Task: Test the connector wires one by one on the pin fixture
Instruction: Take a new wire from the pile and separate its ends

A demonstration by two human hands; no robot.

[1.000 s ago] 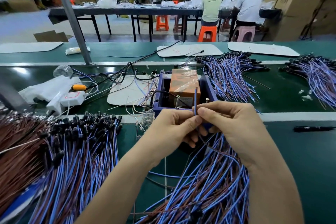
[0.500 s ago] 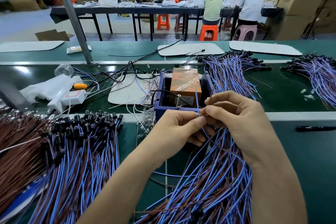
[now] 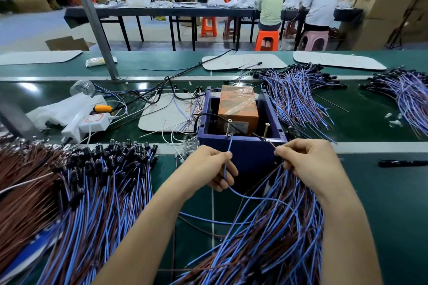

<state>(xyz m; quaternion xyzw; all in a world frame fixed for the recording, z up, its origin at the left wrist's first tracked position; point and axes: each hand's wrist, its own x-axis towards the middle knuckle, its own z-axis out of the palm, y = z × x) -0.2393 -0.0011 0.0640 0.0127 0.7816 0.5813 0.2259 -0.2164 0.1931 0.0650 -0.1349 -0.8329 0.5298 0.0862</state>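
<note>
The pin fixture [image 3: 243,152] is a dark blue open box holding an orange block [image 3: 238,109], with two upright metal pins [image 3: 229,127] on its near wall. My left hand [image 3: 213,166] pinches a blue wire [image 3: 228,152] whose tip touches the base of the left pin. My right hand [image 3: 308,164] pinches a thin brown wire end [image 3: 271,143] close to the right pin [image 3: 265,131]. Both wires trail down into a blue and brown wire bundle [image 3: 273,238] under my right forearm.
A large pile of blue and brown wires with black connectors [image 3: 97,183] lies at the left. More wire bundles [image 3: 298,97] lie behind and right of the fixture. A white power strip [image 3: 92,122] sits at the left, a black pen [image 3: 403,163] at the right.
My hands have moved apart. The left hand has carried the blue wire tip to the left pin; the right hand has drawn the brown wire end to the right pin.
</note>
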